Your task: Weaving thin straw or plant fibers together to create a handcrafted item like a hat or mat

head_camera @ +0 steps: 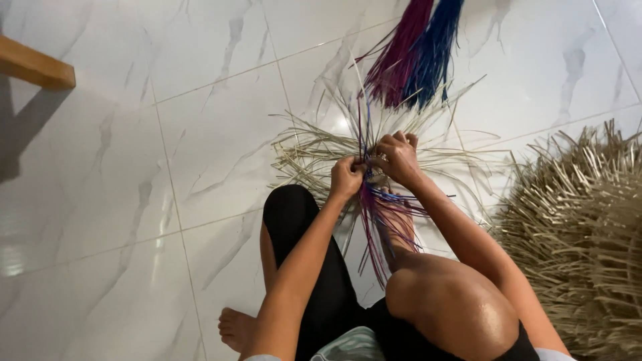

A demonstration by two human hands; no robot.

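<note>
Head view, near to far: bent knee (441, 304) and black shorts (321, 281) lowest in frame. Left hand (346, 177) clenched on purple and blue strands (381, 214) at the weave's centre; right hand (398, 157) pinches pale straw strips (307, 150) just beside it, hands nearly touching. Strips fan over white marble tile floor (134, 200). Straw mat (582, 227) at right. Farther off, dyed magenta and blue bundle (414, 53); wooden edge (33, 63) far left.

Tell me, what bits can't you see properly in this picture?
All in the head view:
- The weaving's centre: hidden by the left hand and right hand.
- The purple and blue bundles: tops cut off by the upper edge.
- The straw pile: cut off by the right edge.
- The wooden piece: mostly outside the left edge.
</note>
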